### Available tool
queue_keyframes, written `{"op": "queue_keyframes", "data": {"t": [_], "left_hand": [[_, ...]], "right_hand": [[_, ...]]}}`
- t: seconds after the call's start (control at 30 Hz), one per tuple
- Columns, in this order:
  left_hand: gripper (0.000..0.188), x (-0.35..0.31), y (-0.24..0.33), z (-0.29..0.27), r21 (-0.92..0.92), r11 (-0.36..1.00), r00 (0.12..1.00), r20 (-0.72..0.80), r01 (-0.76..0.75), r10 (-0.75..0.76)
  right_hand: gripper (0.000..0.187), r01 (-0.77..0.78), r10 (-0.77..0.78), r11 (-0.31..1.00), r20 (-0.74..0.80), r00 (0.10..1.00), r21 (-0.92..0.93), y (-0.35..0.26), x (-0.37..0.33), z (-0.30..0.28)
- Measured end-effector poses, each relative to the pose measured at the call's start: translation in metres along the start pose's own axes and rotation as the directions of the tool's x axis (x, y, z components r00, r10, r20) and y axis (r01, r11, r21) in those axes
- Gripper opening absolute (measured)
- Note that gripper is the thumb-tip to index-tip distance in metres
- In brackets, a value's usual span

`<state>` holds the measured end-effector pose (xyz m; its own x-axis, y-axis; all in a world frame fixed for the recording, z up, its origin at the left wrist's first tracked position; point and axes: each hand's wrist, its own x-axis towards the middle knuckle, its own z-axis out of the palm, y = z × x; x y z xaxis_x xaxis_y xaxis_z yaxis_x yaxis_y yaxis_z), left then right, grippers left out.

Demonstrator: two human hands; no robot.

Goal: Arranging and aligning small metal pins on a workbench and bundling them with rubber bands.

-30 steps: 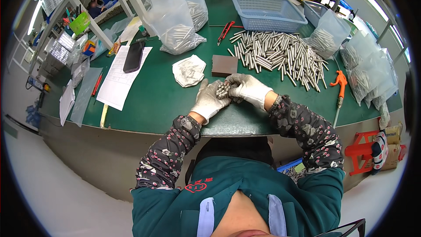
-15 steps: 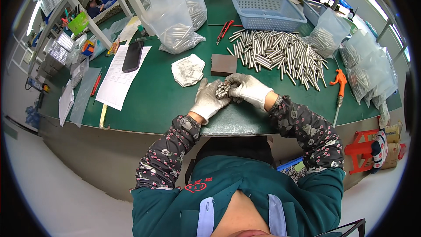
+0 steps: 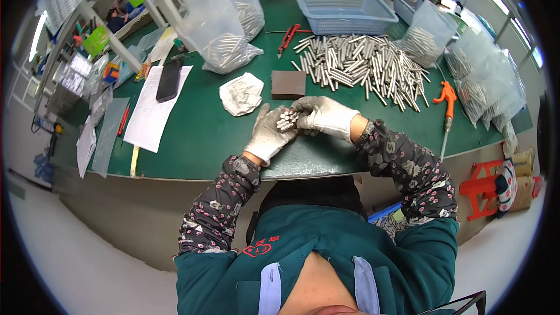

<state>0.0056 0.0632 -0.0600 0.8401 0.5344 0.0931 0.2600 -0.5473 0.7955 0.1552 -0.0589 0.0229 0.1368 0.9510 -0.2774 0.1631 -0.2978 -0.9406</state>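
Both my hands wear white work gloves and meet above the near edge of the green table. A bundle of metal pins sits between them, its round ends facing up. My left hand is wrapped round the bundle from the left. From the right, my right hand grips the same bundle; some of its fingertips are hidden. Just beyond the hands lie a brown block and a crumpled white cloth. A wide heap of loose metal pins spreads over the table farther right.
A blue plastic basket stands behind the heap. Bags of pins stand at the back left, more bags at the right. An orange air gun, a red cutter, a phone and paper sheets lie around.
The pin bundle has tilted so its ends show more brightly, still between both hands. The whole view has shifted slightly, moving the table things a little leftward.
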Motion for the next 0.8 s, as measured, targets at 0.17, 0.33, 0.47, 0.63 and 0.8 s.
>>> {"op": "queue_keyframes", "data": {"t": [0.17, 0.33, 0.47, 0.63, 0.8], "left_hand": [[0.035, -0.014, 0.019, -0.009, -0.589, 0.807, 0.999, 0.002, 0.045, -0.054], [0.028, -0.010, 0.021, -0.012, -0.645, 0.763, 0.996, -0.091, -0.052, -0.009], [0.026, -0.011, 0.024, -0.018, -0.627, 0.778, 0.997, -0.030, 0.036, -0.070], [0.030, -0.011, 0.025, -0.014, -0.660, 0.750, 0.994, -0.043, 0.046, -0.098], [0.033, -0.012, 0.026, -0.013, -0.651, 0.756, 0.992, -0.032, 0.074, -0.124]], "right_hand": [[0.040, 0.145, -0.162, 0.985, -0.210, 0.964, -0.095, -0.027, -0.062, -0.050], [0.038, -0.045, -0.305, 0.884, -0.648, 0.698, -0.464, 0.015, -0.130, -0.087], [0.035, -0.323, -0.199, 0.778, -0.700, 0.685, -0.538, 0.041, -0.168, -0.068], [0.030, -0.449, -0.178, 0.689, -0.733, 0.656, -0.569, 0.049, -0.176, -0.046], [0.019, -0.418, -0.273, 0.630, -0.691, 0.669, -0.654, 0.033, -0.169, -0.008]]}}
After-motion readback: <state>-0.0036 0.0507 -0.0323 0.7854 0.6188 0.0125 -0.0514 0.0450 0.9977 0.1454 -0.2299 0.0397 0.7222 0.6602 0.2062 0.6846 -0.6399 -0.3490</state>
